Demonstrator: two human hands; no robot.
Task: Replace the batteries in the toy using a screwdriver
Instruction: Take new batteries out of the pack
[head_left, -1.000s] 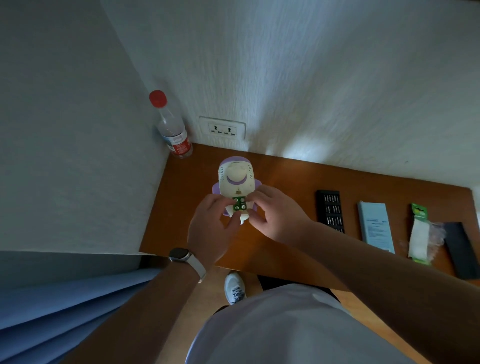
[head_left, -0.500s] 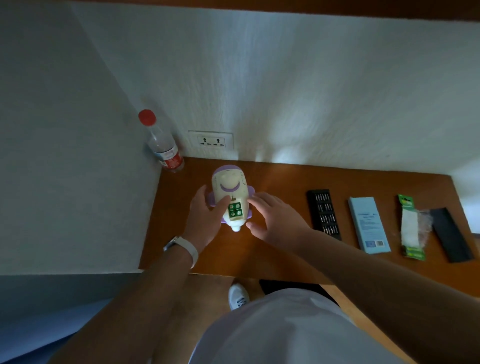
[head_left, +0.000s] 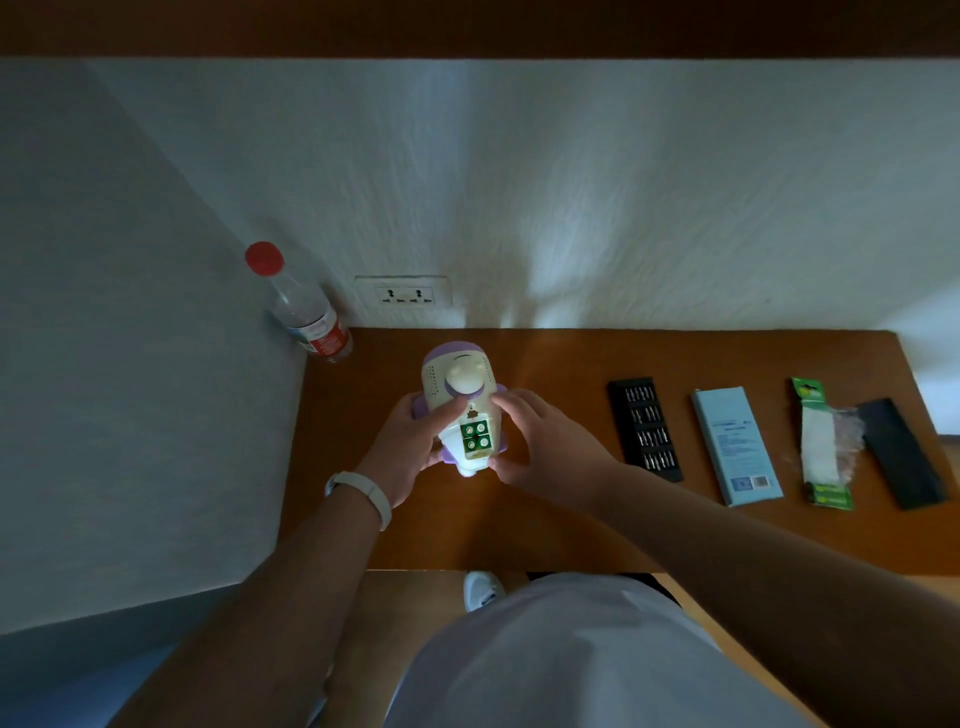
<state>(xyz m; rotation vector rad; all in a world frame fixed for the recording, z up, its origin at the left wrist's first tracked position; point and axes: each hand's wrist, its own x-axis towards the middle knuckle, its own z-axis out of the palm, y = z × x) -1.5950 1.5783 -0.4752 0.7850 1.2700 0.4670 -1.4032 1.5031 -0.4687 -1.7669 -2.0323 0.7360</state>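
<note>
A cream and purple toy (head_left: 464, 402) with a green button panel stands on the brown desk (head_left: 561, 525), near its left end. My left hand (head_left: 406, 449) grips the toy's left side, thumb laid across its front. My right hand (head_left: 540, 441) cups the right side, fingers curled round the body and base. A black tray of screwdriver bits (head_left: 644, 427) lies to the right. Further right sits a green battery pack (head_left: 822, 442) with torn clear wrapping.
A clear bottle with a red cap (head_left: 301, 306) stands in the back left corner by the wall socket (head_left: 405, 295). A light blue box (head_left: 735, 446) and a black lid (head_left: 898, 451) lie on the desk's right half. Walls close the left and back.
The toy has tipped so its top faces the camera more. Both hands have closed round its sides, the right hand moving in from the front right.
</note>
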